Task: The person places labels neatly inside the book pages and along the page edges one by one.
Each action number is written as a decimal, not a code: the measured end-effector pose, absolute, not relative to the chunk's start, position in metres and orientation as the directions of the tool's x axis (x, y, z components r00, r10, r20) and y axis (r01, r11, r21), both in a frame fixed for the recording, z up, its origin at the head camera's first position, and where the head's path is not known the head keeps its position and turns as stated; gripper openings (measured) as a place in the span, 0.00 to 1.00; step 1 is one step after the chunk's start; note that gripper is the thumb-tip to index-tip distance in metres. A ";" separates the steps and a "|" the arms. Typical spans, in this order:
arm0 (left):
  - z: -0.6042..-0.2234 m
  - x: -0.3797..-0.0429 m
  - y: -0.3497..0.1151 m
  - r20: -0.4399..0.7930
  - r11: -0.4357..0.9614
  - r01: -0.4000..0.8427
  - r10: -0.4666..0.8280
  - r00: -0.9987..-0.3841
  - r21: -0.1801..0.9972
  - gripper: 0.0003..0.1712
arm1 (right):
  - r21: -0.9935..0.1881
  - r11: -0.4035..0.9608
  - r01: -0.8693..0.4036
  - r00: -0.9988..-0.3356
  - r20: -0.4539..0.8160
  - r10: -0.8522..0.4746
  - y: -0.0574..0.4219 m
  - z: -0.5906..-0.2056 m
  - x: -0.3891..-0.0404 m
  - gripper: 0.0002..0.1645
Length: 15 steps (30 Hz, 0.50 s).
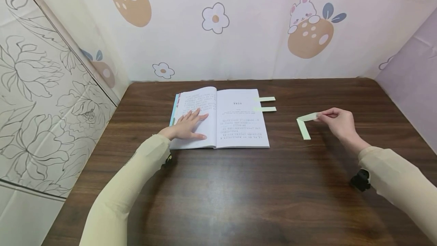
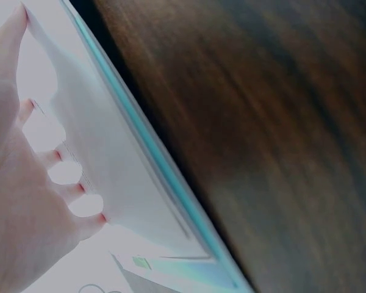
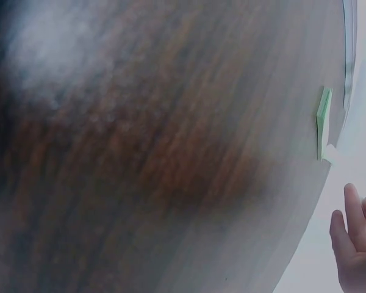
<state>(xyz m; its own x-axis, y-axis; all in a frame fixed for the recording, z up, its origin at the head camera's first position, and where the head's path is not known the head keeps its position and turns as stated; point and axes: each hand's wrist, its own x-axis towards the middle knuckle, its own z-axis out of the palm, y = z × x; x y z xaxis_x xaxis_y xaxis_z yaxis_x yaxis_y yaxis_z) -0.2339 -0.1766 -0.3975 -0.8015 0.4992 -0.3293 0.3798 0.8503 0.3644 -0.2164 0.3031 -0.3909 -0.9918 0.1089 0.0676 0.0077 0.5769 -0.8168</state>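
An open book (image 1: 239, 124) lies on the dark wooden table, its left page curving up toward the spine. My left hand (image 1: 187, 125) rests on that page with the fingers spread; the left wrist view shows the fingertips on the paper. Two pale green sticky strips (image 1: 268, 109) stick out past the book's right edge. Right of the book lies a narrow pale green sticky-note pad (image 1: 304, 130). Between thumb and forefinger, my right hand (image 1: 339, 122) pinches the end of a sticky note (image 1: 308, 117), whose other end meets the pad's far end at an angle.
The brown table (image 1: 218, 193) reaches back to a wall (image 1: 252, 41) covered with rabbit and flower prints. At the left stands a white panel (image 1: 37, 86) with line-drawn flowers. A blue cover edge (image 2: 152, 152) shows along the book's side.
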 end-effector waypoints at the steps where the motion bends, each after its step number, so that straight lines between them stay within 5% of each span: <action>1: -0.398 -0.234 -0.176 -0.330 0.852 0.379 0.498 -0.802 0.362 0.48 | -0.821 0.571 0.007 -0.989 0.078 0.124 0.304 -0.393 -0.217 0.19; 7: -0.398 -0.234 -0.176 -0.337 0.855 0.376 0.493 -0.802 0.356 0.48 | -0.867 0.498 0.017 -0.980 0.086 0.182 0.332 -0.434 -0.244 0.21; 15: -0.397 -0.234 -0.176 -0.334 0.856 0.377 0.492 -0.804 0.355 0.47 | -0.911 0.412 0.027 -0.987 0.041 0.154 0.337 -0.435 -0.248 0.23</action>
<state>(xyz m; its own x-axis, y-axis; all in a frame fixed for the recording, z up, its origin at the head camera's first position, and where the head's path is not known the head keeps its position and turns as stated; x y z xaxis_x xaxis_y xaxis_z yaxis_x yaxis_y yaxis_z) -0.2335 -0.1758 -0.3974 -0.8041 0.4922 -0.3336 0.3767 0.8558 0.3546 -0.2481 0.3374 -0.4353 -0.9872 0.1544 0.0408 0.0268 0.4118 -0.9109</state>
